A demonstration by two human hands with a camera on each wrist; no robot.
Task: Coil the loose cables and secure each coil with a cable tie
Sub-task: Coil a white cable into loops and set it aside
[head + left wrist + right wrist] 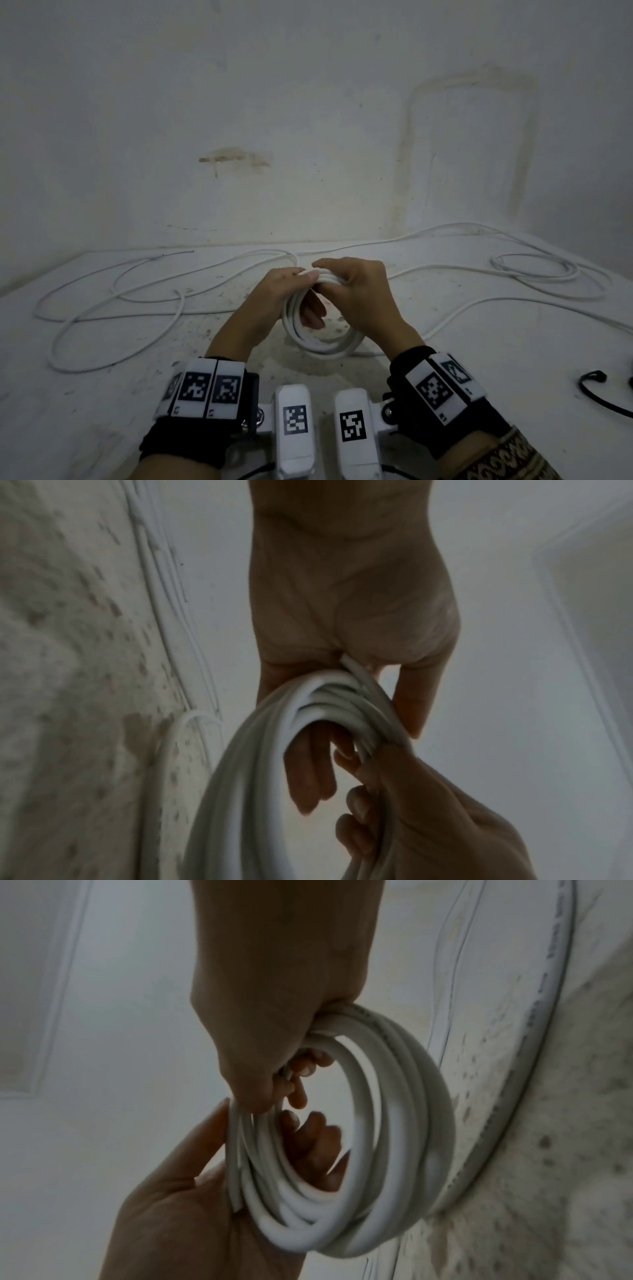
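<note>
- The white cable coil (320, 337) stands on edge near the middle of the tabletop (102, 404), towards its near edge, its lowest loops at or just above the speckled surface; contact cannot be told.
- The left hand (284, 291) holds the coil's top left: its fingers (310, 772) pass through the ring and its thumb lies over the bundled strands, so the loops sit in its grip.
- The right hand (356, 294) closes round the top of the coil just beside the left one, fingers curled under the strands and thumb across the top; the two hands touch there.
- In the right wrist view the coil (359, 1177) hangs below the right hand (274, 1010) as several stacked loops, with the left hand (192, 1218) cupping its lower side.
- Uncoiled white cable (113, 308) sprawls in wide loops over the left half of the tabletop, one end lying near the far edge.
- More of the loose cable (534, 270) runs over the right half towards the far right corner, with a small loop lying there.
- A black cable (596, 390) lies at the right edge, well apart from the hands.
</note>
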